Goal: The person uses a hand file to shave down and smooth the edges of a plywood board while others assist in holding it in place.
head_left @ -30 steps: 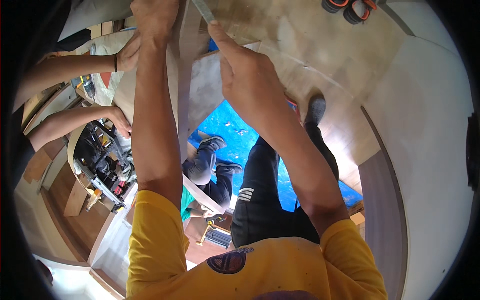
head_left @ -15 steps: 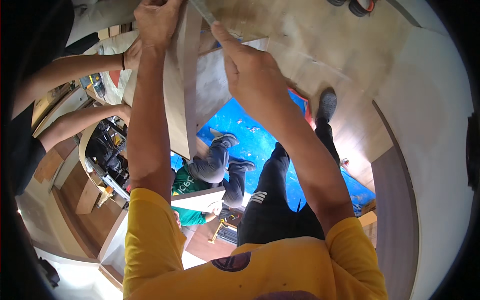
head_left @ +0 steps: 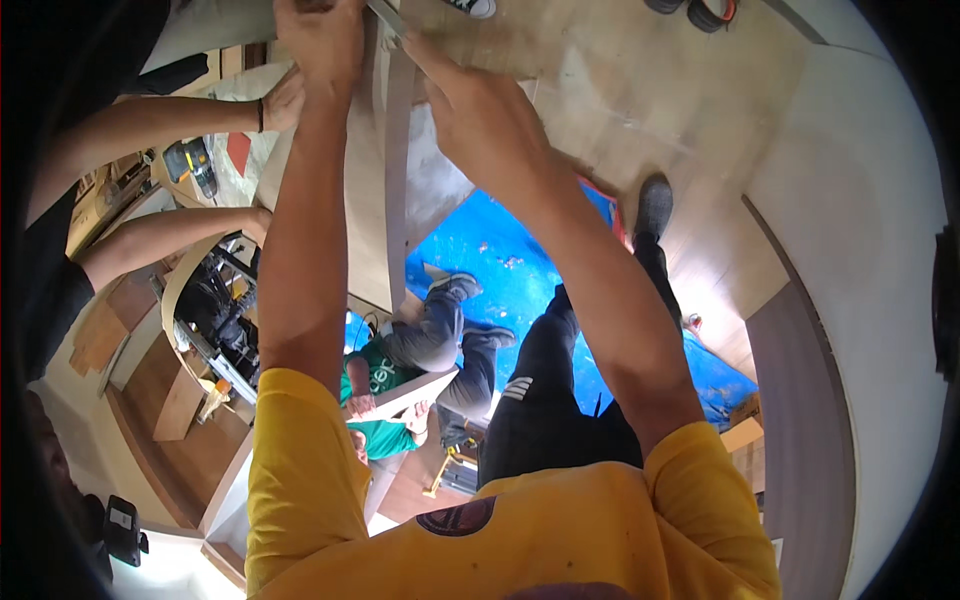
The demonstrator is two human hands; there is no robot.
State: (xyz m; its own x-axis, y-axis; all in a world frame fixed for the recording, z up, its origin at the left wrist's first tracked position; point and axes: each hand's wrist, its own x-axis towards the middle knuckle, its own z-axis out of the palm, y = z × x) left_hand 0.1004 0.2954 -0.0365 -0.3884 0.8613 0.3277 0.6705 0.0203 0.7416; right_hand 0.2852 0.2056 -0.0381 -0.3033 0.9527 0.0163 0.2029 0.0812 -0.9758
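My right hand (head_left: 485, 115) is closed on a flat grey metal tool (head_left: 388, 17), its index finger stretched along it. The tool's far end runs out at the top edge. Beside it, my left hand (head_left: 325, 50) is closed at the upper end of a pale wooden panel (head_left: 370, 190); its fingertips are partly cut off, so what it grips is hidden. The panel slopes down between my forearms, its narrow edge facing right. At the panel's left, a co-worker's two hands (head_left: 285, 98) rest against it, one higher and one lower.
A cordless drill (head_left: 192, 165) and a red piece (head_left: 238, 152) lie on the bench at left. Below stands a black machine (head_left: 215, 300). Another person in green (head_left: 385, 435) sits low, holding a pale board (head_left: 415, 395). A blue sheet (head_left: 480, 245) covers part of the floor.
The tool and my right hand have shifted up and left. The panel appears slightly further right. The person in green now has both hands on the pale board.
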